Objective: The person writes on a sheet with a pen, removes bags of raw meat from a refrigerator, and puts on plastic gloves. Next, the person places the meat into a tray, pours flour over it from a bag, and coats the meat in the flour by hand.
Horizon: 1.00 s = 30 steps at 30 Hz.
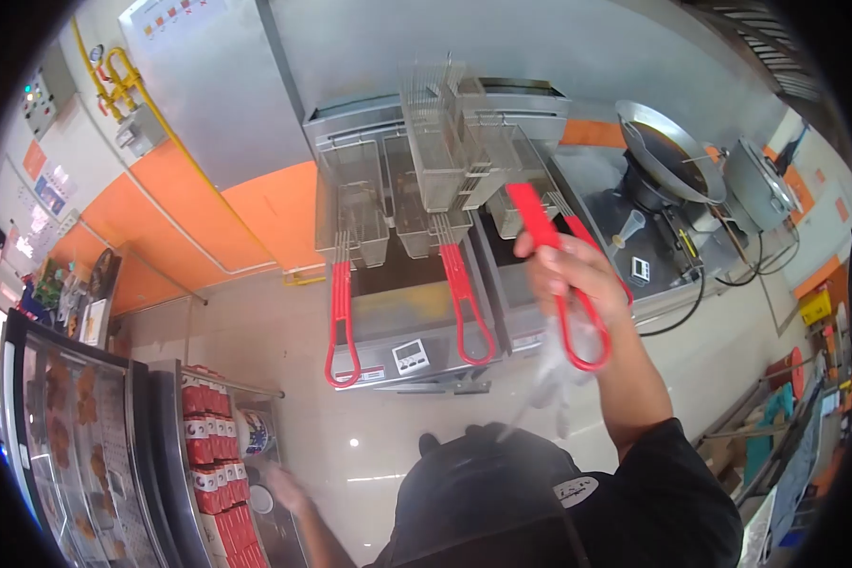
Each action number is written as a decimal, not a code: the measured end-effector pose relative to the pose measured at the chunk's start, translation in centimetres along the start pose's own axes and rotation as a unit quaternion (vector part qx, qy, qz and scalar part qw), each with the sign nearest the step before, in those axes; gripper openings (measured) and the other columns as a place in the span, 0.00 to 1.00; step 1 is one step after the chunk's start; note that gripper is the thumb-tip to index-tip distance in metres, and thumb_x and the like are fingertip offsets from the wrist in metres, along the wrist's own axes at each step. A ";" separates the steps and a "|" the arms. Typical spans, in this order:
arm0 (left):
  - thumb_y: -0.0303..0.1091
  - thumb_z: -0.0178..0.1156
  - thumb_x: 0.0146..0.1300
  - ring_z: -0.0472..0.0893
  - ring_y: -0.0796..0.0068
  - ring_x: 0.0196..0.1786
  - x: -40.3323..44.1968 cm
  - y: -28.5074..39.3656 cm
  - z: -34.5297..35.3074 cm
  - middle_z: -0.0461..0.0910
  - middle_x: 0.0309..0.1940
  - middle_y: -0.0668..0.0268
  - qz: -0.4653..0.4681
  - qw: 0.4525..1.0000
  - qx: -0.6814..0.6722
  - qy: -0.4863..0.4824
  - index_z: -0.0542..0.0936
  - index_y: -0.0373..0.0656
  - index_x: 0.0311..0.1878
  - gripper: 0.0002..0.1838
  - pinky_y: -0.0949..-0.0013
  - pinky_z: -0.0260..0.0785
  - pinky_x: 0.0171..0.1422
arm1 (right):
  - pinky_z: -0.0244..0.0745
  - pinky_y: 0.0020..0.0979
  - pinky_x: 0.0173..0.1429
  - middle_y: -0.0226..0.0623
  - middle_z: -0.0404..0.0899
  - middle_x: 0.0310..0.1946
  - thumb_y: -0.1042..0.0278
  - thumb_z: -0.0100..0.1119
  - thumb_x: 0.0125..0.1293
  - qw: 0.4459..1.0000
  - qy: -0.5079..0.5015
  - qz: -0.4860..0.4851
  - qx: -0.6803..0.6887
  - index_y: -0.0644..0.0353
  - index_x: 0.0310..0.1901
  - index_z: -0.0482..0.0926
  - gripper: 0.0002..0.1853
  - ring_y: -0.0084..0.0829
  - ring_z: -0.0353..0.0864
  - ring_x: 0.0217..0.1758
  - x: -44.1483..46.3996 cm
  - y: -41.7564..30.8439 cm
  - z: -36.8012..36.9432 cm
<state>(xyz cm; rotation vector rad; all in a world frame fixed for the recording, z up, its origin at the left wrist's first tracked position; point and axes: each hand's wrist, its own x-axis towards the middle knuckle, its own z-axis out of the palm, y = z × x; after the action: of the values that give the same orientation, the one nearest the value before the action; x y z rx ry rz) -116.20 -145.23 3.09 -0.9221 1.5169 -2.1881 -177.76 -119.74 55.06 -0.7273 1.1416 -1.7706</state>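
My right hand (577, 275) is wrapped round the red handle of a wire fry basket (435, 151), which is raised and tilted above the fryer (398, 317). Something clear and thin, like plastic (549, 388), hangs below this hand. Two more baskets with red handles, one at the left (350, 204) and one in the middle (412, 194), rest at the fryer; another red handle (587, 232) shows behind my right hand. Low at the left, my left hand (282, 490) is smeared by motion beside a shelf with a round white lid (261, 499); its fingers cannot be made out.
Red packets (213, 435) stand in rows on a metal rack, next to a glass display cabinet (76, 454). A timer (410, 356) sits on the fryer's front. To the right are a wok (667, 156), a second timer (640, 271) and a large pot (765, 185).
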 end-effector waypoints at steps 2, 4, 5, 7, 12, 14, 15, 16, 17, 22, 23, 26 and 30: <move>0.48 0.45 0.78 0.71 0.65 0.72 16.1 -13.9 3.4 0.69 0.72 0.60 -0.183 0.893 -0.404 0.081 0.62 0.37 0.74 0.31 0.59 0.62 0.76 | 0.57 0.18 0.23 0.22 0.68 0.23 0.59 0.60 0.71 0.999 0.031 -0.014 0.004 0.66 0.53 0.73 0.19 0.11 0.62 0.19 -2.9 -2.4 0.3; 0.46 0.48 0.76 0.76 0.60 0.66 27.7 -22.8 2.6 0.75 0.66 0.53 -0.307 0.193 -0.930 -0.057 0.70 0.33 0.69 0.29 0.61 0.65 0.71 | 0.55 0.18 0.20 0.22 0.67 0.20 0.60 0.59 0.71 0.997 0.051 -0.047 -0.027 0.68 0.52 0.72 0.19 0.11 0.60 0.17 -5.5 -4.7 -0.3; 0.39 0.50 0.74 0.78 0.62 0.63 32.6 -29.4 0.3 0.77 0.62 0.55 -0.261 0.275 -0.922 -0.082 0.72 0.32 0.66 0.24 0.62 0.67 0.70 | 0.53 0.18 0.19 0.22 0.67 0.19 0.60 0.58 0.71 0.996 0.065 -0.054 -0.036 0.69 0.52 0.72 0.19 0.10 0.60 0.16 -6.7 -5.9 -0.8; 0.33 0.55 0.71 0.81 0.59 0.55 40.6 -38.0 -4.4 0.81 0.52 0.53 -0.187 0.342 -0.921 0.002 0.77 0.32 0.59 0.18 0.60 0.70 0.65 | 0.51 0.17 0.17 0.22 0.66 0.17 0.61 0.58 0.71 0.992 0.089 -0.071 -0.057 0.71 0.52 0.71 0.19 0.10 0.59 0.15 -8.8 -8.3 -2.4; 0.39 0.58 0.68 0.83 0.51 0.50 52.2 -44.9 -16.9 0.84 0.46 0.49 0.124 0.412 -0.899 0.082 0.80 0.35 0.56 0.20 0.54 0.72 0.60 | 0.49 0.17 0.16 0.23 0.67 0.16 0.62 0.58 0.70 0.986 0.117 -0.076 -0.096 0.72 0.52 0.71 0.19 0.10 0.60 0.14 -11.7 -12.4 -8.4; 0.43 0.59 0.68 0.82 0.49 0.52 55.2 -44.4 -21.8 0.84 0.47 0.49 0.197 0.482 -0.853 0.042 0.80 0.36 0.56 0.21 0.54 0.72 0.61 | 0.51 0.17 0.17 0.23 0.67 0.17 0.62 0.59 0.70 0.985 0.129 -0.058 -0.103 0.71 0.51 0.72 0.19 0.11 0.61 0.15 -11.9 -12.3 -11.4; 0.43 0.58 0.68 0.82 0.49 0.53 56.8 -43.0 -23.7 0.83 0.47 0.48 0.200 0.518 -0.832 0.004 0.81 0.37 0.56 0.21 0.53 0.72 0.62 | 0.53 0.17 0.18 0.23 0.67 0.17 0.62 0.59 0.70 0.983 0.138 -0.052 -0.105 0.71 0.51 0.72 0.19 0.11 0.62 0.16 -11.8 -11.9 -12.9; 0.43 0.58 0.67 0.81 0.48 0.55 58.1 -41.1 -25.7 0.83 0.48 0.48 0.203 0.551 -0.809 -0.035 0.81 0.37 0.56 0.21 0.52 0.72 0.63 | 0.54 0.17 0.19 0.23 0.67 0.18 0.62 0.59 0.70 0.982 0.147 -0.046 -0.107 0.70 0.51 0.72 0.19 0.11 0.63 0.17 -11.8 -11.7 -14.6; 0.42 0.58 0.67 0.81 0.48 0.55 59.0 -39.3 -27.2 0.83 0.48 0.47 0.211 0.568 -0.792 -0.070 0.81 0.37 0.55 0.21 0.52 0.72 0.63 | 0.57 0.16 0.22 0.23 0.68 0.19 0.62 0.60 0.69 0.985 0.137 -0.032 -0.095 0.69 0.51 0.73 0.18 0.11 0.65 0.19 -11.8 -11.5 -16.4; 0.42 0.58 0.66 0.82 0.47 0.55 63.4 -30.4 -30.1 0.83 0.49 0.47 0.222 0.642 -0.707 -0.197 0.84 0.39 0.51 0.18 0.52 0.74 0.61 | 0.61 0.17 0.25 0.24 0.69 0.21 0.62 0.61 0.68 0.991 0.124 0.011 -0.042 0.66 0.50 0.75 0.17 0.13 0.67 0.21 -10.5 -10.4 -24.4; 0.42 0.59 0.66 0.82 0.46 0.54 63.6 -30.1 -30.4 0.83 0.49 0.47 0.202 0.634 -0.715 -0.217 0.85 0.39 0.50 0.18 0.53 0.75 0.60 | 0.62 0.18 0.25 0.24 0.70 0.21 0.61 0.61 0.68 0.992 0.119 0.022 -0.036 0.66 0.50 0.75 0.17 0.13 0.67 0.22 -10.1 -10.3 -25.8; 0.42 0.59 0.65 0.82 0.45 0.54 63.0 -27.9 -29.7 0.84 0.49 0.47 0.159 0.620 -0.730 -0.239 0.85 0.38 0.49 0.18 0.53 0.75 0.60 | 0.62 0.20 0.26 0.24 0.70 0.22 0.59 0.62 0.68 0.995 0.091 0.042 -0.020 0.63 0.50 0.76 0.17 0.14 0.66 0.22 -8.6 -9.5 -29.9; 0.41 0.60 0.64 0.83 0.45 0.52 63.0 -28.3 -30.2 0.83 0.46 0.45 0.053 0.612 -0.768 -0.183 0.84 0.37 0.50 0.18 0.52 0.75 0.58 | 0.57 0.19 0.24 0.24 0.71 0.22 0.57 0.62 0.68 0.994 0.075 0.066 0.038 0.61 0.51 0.76 0.18 0.13 0.63 0.20 -6.0 -7.9 -34.1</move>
<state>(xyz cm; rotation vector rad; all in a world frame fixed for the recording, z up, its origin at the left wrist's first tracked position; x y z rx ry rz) -180.17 -150.12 42.68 -1.3728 2.8510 0.0212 -206.01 -99.27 48.36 -0.4685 1.1859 -1.7682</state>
